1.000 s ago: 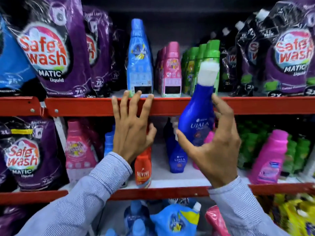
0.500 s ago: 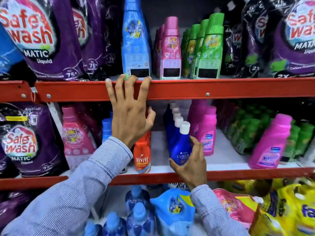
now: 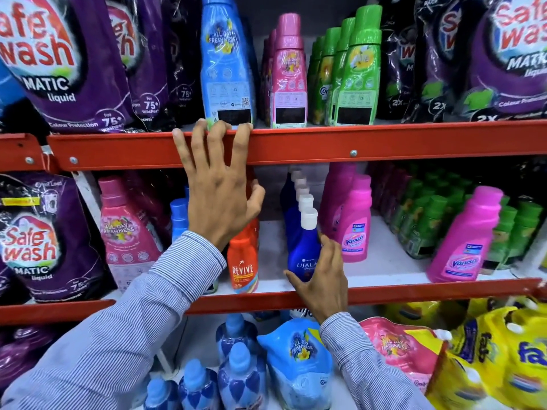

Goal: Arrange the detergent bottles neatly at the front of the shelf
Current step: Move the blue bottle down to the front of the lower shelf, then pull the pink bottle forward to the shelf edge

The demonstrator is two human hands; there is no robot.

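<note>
A dark blue Ujala bottle [image 3: 302, 250] with a white cap stands at the front of the middle shelf [image 3: 414, 291], heading a row of like bottles behind it. My right hand [image 3: 322, 279] wraps its lower body, thumb on the left, fingers on the right. My left hand [image 3: 219, 196] hooks its fingers over the red edge of the upper shelf [image 3: 355, 143], in front of an orange Revive bottle [image 3: 242, 261]. Pink Vanish bottles [image 3: 355, 229] stand to the right of the blue row.
Purple Safe Wash pouches [image 3: 53, 238] fill the left side. The upper shelf holds a tall blue bottle [image 3: 226, 63], pink bottles [image 3: 288, 75] and green bottles [image 3: 356, 72]. Green bottles [image 3: 423, 220] sit at the middle right. Blue bottles [image 3: 236, 374] and yellow packs [image 3: 503, 359] lie below.
My right hand brought the blue bottle down from in front of the upper shelf edge and stood it at the front of the middle shelf. The left hand stayed on the upper edge.
</note>
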